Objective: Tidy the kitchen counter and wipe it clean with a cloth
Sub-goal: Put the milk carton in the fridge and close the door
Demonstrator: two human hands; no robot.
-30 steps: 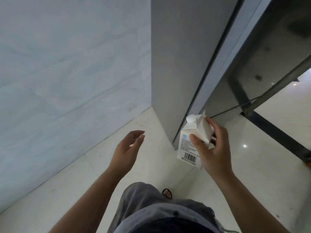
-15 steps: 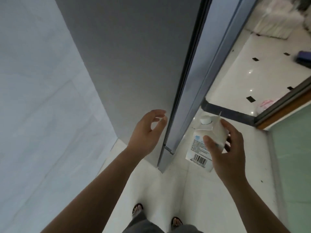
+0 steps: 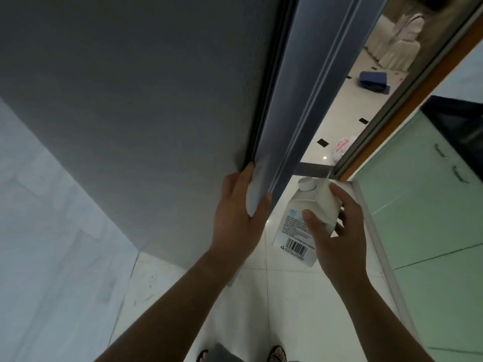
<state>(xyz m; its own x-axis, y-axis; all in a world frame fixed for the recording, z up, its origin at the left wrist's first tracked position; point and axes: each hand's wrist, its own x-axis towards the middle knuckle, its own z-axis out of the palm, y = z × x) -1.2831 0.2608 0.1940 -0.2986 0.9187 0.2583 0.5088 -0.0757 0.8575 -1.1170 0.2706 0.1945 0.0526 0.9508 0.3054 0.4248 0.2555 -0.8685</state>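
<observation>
Head view: right hand [image 3: 337,231] grips white carton [image 3: 304,220], barcode visible, print illegible; left hand [image 3: 235,215] clasps grey door edge [image 3: 264,178].

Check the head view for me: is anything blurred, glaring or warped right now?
Head view: wide-angle bends the door edge; left hand on it and right hand holding the carton look sharp, barcode lines distinct; small glare spot on the floor tiles; grey panel dim and shadowed.
</observation>
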